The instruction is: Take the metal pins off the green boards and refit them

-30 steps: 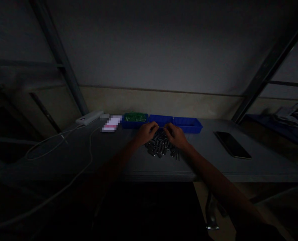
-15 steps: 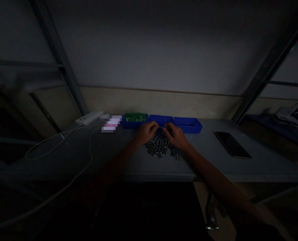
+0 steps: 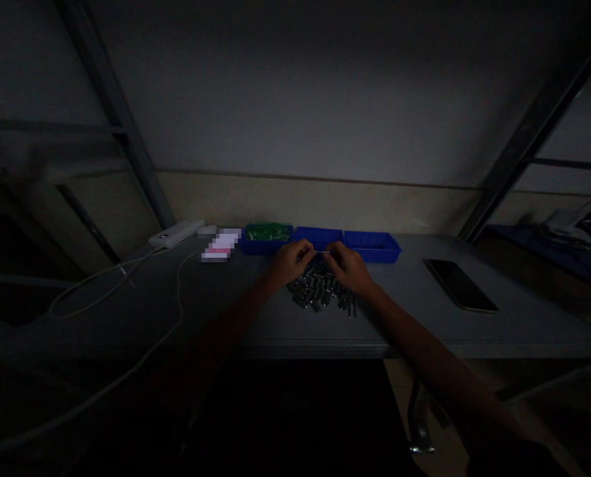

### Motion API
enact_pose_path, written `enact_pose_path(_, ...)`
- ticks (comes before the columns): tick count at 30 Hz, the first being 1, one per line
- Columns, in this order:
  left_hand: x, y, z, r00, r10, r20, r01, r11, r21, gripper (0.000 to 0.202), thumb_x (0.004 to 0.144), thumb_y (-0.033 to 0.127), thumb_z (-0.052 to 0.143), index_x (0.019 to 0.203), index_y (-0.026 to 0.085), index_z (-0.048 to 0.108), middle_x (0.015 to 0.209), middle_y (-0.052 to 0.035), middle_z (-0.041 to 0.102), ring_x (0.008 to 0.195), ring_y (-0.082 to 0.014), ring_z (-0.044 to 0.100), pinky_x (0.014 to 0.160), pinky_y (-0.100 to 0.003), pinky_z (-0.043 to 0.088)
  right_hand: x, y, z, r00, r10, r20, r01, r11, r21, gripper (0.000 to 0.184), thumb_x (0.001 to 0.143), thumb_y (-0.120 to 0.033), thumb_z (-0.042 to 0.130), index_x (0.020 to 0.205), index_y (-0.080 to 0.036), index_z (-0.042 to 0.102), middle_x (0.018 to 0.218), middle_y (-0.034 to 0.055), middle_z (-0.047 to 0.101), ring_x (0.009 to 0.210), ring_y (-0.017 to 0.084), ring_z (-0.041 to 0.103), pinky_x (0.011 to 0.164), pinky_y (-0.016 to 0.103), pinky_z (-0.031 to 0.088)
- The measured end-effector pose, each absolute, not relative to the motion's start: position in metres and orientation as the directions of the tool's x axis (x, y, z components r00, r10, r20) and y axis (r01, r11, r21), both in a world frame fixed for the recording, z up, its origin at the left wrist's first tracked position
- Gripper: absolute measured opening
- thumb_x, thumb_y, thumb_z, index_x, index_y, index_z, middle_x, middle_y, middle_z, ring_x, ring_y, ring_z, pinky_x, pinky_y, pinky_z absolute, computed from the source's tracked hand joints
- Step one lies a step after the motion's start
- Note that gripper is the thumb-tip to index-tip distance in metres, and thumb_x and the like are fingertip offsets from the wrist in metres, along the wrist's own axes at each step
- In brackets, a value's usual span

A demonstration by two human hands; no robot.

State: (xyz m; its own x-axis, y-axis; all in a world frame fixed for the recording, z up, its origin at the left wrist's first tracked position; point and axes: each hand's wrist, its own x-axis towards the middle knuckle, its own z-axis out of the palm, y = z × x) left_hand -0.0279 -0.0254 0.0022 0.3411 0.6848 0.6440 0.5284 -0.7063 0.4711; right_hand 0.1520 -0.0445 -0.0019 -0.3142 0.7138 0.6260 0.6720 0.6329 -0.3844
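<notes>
Over a pile of small metal cylinders (image 3: 318,286) on the grey table, both my hands meet at a thin metal pin (image 3: 321,252). My left hand (image 3: 291,260) pinches its left end between thumb and fingers. At the other end, my right hand (image 3: 346,265) is closed in a pinch too. The pin lies about level between the fingertips; its ends are hidden by them. Just behind the hands stand a blue bin with a green plastic packet (image 3: 268,231) in it, a middle blue bin (image 3: 320,233) and a right blue bin (image 3: 375,257).
A dark phone (image 3: 460,285) lies on the table (image 3: 415,331) at the right. To the left are a white power strip (image 3: 177,233) with cables and a blurred pinkish-white item (image 3: 220,246). Metal shelf posts (image 3: 146,172) rise at both sides, with a wall behind.
Hardly anything differs. Both hands keep their places over the pile, and the pin between them shows slightly more clearly.
</notes>
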Motion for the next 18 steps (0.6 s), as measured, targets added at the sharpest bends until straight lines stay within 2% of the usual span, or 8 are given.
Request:
enact_pose_path(4, -0.0278, -0.0268, 0.0041, 0.355, 0.678, 0.643, 0.551, -0.708, 0.442, 0.021, 0.084, 0.031, 0.046, 0.071, 0.018, 0.056, 0.069, -0.0006, 0.061, 0.066, -0.0132, 0.057, 0.065, -0.025, 0.044, 0.1517, -0.0454, -0.0007, -0.331, 0.702, 0.63, 0.673, 0.644, -0.364, 0.014, 0.088, -0.029, 0.043, 0.09, -0.02, 0.052, 0.078, 0.0038, 0.061, 0.067, 0.015, 0.054, 0.063, 0.025, 0.039)
enact_pose_path(10, -0.0274, -0.0275, 0.0031, 0.344, 0.681, 0.647, 0.529, -0.709, 0.466, 0.013, 0.081, 0.03, 0.053, 0.083, 0.018, 0.058, 0.072, 0.0004, 0.062, 0.066, -0.012, 0.057, 0.065, -0.023, 0.045, 0.1522, -0.0417, -0.0032, -0.324, 0.697, 0.639, 0.71, 0.626, -0.323, 0.02, 0.091, -0.028, 0.036, 0.084, -0.02, 0.053, 0.08, 0.0057, 0.062, 0.073, 0.017, 0.056, 0.068, 0.026, 0.039)
enact_pose_path(18, -0.0301, -0.0258, 0.0048, 0.381, 0.664, 0.644, 0.576, -0.715, 0.396, 0.025, 0.085, 0.031, 0.045, 0.072, 0.017, 0.059, 0.071, -0.0021, 0.063, 0.068, -0.014, 0.057, 0.065, -0.025, 0.043, 0.1522, -0.0416, -0.0041, -0.364, 0.699, 0.616, 0.692, 0.646, -0.324, 0.022, 0.09, -0.033, 0.04, 0.087, -0.019, 0.056, 0.08, 0.0044, 0.062, 0.072, 0.015, 0.056, 0.067, 0.024, 0.038)
